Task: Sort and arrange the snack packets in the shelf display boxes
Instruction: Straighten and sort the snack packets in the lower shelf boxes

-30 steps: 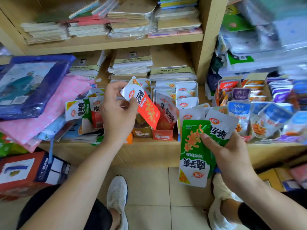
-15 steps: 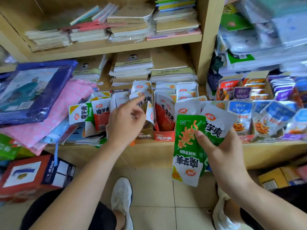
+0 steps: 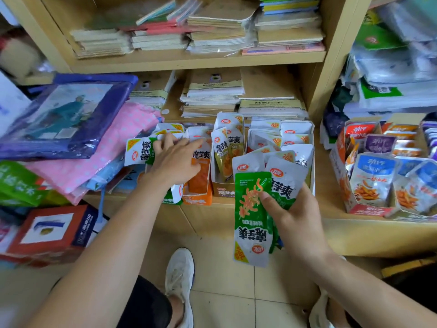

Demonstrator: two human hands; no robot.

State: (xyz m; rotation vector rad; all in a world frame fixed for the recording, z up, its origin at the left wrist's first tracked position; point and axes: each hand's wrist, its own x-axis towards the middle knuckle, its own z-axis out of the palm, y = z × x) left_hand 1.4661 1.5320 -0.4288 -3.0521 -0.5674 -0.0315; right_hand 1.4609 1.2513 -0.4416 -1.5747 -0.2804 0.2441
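Note:
My right hand (image 3: 293, 209) grips a fan of green snack packets (image 3: 254, 209), the front one hanging upside down below the shelf edge. My left hand (image 3: 176, 159) lies flat, fingers spread, on the packets between the green display box (image 3: 173, 197) and the orange display box (image 3: 197, 200), holding nothing. An orange packet (image 3: 201, 171) stands in the orange box just under its fingertips. A green-and-white packet (image 3: 139, 151) sticks up left of the hand. A brown box (image 3: 224, 191) with yellowish packets and a white box (image 3: 312, 162) of more packets stand to the right.
Another display box (image 3: 361, 208) of blue and purple packets sits on the right shelf. Pink and purple bagged goods (image 3: 71, 119) pile up at the left, notebooks (image 3: 212, 98) stacked behind the boxes. A red carton (image 3: 49, 230) stands on the floor; my white shoe (image 3: 179, 273) is below.
My left hand put the orange packet down into the orange box, let go, and now rests open on the packets further left. My right hand kept its green packets, shifting slightly.

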